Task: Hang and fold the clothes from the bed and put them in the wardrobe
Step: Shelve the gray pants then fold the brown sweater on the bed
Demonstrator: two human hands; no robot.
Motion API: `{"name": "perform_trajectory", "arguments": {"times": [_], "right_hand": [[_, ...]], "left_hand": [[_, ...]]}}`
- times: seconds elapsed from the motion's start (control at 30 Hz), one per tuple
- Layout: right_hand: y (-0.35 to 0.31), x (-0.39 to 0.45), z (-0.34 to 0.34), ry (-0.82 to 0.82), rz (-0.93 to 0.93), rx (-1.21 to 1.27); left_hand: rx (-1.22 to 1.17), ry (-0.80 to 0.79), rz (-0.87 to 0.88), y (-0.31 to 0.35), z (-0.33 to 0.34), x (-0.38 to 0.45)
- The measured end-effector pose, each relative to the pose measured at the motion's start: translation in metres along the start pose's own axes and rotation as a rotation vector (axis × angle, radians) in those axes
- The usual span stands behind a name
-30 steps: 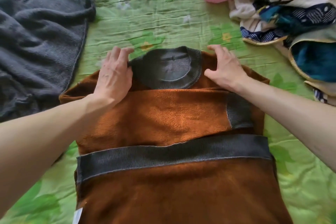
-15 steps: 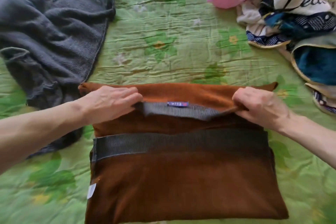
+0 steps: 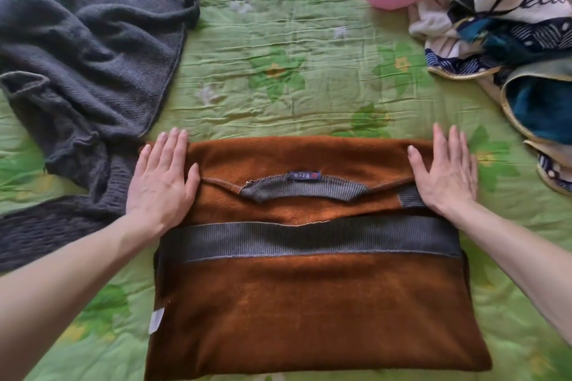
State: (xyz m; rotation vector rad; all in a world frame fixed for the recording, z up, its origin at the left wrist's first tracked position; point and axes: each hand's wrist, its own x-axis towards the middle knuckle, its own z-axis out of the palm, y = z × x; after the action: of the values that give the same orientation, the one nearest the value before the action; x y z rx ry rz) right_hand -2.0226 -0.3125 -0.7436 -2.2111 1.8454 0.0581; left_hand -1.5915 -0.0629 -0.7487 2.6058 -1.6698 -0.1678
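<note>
Here, green floral bedspread under brown sweater; wrinkled.

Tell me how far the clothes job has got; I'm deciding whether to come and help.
Done: little that shows; no wardrobe is in view. In hand: the brown sweater lies folded on the green bedspread, the left hand and right hand pressing its top fold flat. Left: the grey knit lies unfolded, and a pile of clothes waits at the right.

head cam | looks forward and down | close over bed | both forearms in view | single view
</note>
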Motion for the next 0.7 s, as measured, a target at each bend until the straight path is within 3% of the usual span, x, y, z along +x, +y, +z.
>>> {"name": "perform_trajectory", "arguments": {"times": [0.3, 0.4, 0.5, 0.6, 0.7], "right_hand": [[0.007, 0.004, -0.001, 0.012, -0.071, -0.019], [-0.005, -0.023, -0.009, 0.155, -0.272, -0.008], [-0.023, -0.077, -0.006, 0.242, -0.565, -0.011], [-0.032, -0.134, 0.001, 0.158, -0.829, -0.038], [-0.014, -0.184, 0.017, 0.046, -0.909, -0.102]], "left_hand": [[0.01, 0.056, -0.039, 0.009, 0.008, 0.0], [-0.07, 0.146, -0.044, 0.029, -0.003, -0.006], [-0.127, 0.215, 0.06, 0.06, -0.01, -0.034], [-0.151, 0.18, 0.23, 0.086, -0.006, -0.082], [-0.091, 0.054, 0.381, 0.093, 0.009, -0.145]]}}
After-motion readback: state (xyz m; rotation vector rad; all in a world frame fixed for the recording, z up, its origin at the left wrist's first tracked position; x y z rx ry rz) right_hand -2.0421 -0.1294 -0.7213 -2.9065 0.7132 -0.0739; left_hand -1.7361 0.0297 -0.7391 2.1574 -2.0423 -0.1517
